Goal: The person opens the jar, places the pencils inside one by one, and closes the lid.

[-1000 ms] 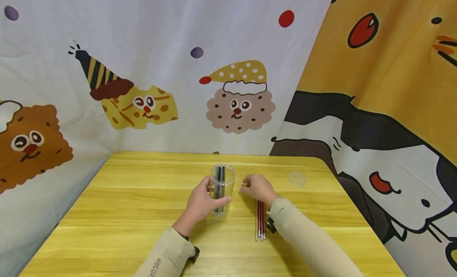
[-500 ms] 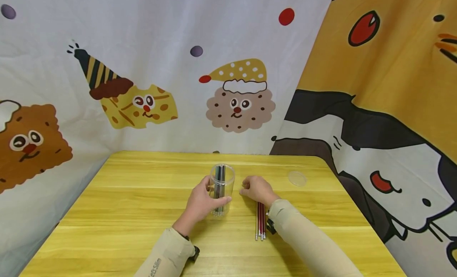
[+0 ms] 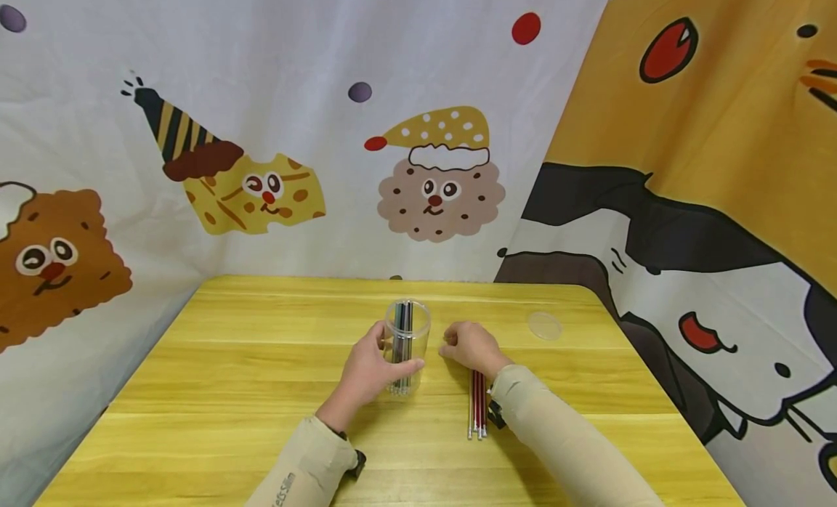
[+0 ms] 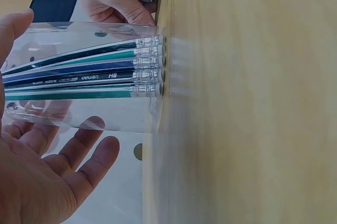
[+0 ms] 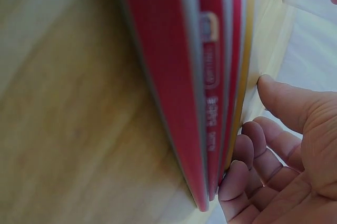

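Note:
My left hand (image 3: 366, 369) grips a clear plastic cup (image 3: 421, 345) standing upright on the table, thumb on the near side and fingers around the left. Inside the cup lean several dark and green pencils (image 3: 402, 358); the left wrist view shows their metal ends (image 4: 148, 61) at the base. To the cup's right, my right hand (image 3: 476, 345) rests with loosely curled fingers and holds nothing. Several red pencils (image 3: 479, 405) and a yellow one (image 5: 245, 50) lie partly beneath that wrist. In the right wrist view, the fingertips are right by the pencils' far ends.
A clear round lid (image 3: 545, 326) lies flat at the back right of the wooden table (image 3: 261, 376). Behind the table's far edge hangs a printed cloth (image 3: 294, 57) with cartoon figures, which also runs along both sides.
My right hand has come down very slightly and its fingers have drawn in a little. The left hand and the cup have stayed in place.

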Demonstrator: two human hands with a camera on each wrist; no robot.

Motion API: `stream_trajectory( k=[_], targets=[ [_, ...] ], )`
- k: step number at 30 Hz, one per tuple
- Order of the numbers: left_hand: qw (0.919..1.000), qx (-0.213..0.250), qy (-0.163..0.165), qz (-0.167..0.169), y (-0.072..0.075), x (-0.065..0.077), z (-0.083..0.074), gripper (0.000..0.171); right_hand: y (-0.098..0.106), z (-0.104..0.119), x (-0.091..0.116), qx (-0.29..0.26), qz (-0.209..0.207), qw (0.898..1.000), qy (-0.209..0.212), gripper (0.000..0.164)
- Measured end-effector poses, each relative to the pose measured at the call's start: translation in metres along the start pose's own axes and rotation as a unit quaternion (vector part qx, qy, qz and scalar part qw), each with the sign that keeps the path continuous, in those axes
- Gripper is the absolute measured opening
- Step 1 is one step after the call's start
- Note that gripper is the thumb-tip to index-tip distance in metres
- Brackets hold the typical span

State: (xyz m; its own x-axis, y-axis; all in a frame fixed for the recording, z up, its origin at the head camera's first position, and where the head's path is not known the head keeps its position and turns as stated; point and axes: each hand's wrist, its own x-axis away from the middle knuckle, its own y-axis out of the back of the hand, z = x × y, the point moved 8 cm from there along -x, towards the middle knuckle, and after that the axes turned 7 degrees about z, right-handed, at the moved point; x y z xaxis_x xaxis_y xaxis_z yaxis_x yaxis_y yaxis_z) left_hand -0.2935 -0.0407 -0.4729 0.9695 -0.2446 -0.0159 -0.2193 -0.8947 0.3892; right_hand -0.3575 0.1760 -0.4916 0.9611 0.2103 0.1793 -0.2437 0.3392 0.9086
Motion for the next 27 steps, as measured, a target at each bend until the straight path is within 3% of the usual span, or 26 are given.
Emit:
stream_trajectory(
  k=[27],
  targets=[
    [1.0000, 0.001, -0.001, 0.002, 0.000, 0.000, -0.001, 0.072, 0.001, -0.011, 0.000, -0.013, -0.001, 1.000, -0.005, 0.038]
  ],
)
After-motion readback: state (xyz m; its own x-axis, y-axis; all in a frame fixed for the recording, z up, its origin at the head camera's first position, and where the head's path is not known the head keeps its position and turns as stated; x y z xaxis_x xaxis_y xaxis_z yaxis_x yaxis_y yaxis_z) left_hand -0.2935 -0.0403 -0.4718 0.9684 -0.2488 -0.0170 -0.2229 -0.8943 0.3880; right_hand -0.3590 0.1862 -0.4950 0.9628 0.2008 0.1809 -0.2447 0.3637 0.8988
